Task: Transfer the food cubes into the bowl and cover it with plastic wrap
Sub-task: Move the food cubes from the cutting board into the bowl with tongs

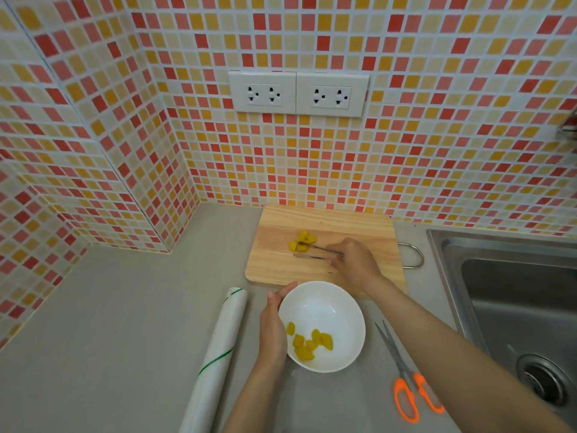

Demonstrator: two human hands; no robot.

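A white bowl (324,303) stands on the grey counter and holds several yellow food cubes (309,342). My left hand (272,329) grips the bowl's left rim. Behind it lies a wooden cutting board (274,245) with a few yellow cubes (301,240) near its middle. My right hand (352,260) holds metal tongs (315,252) over the board, their tips at those cubes. A roll of plastic wrap (218,354), white with green stripes, lies to the left of the bowl.
Orange-handled scissors (406,379) lie on the counter right of the bowl. A steel sink (512,289) fills the right side. Tiled walls with two power sockets (298,93) close off the back and left.
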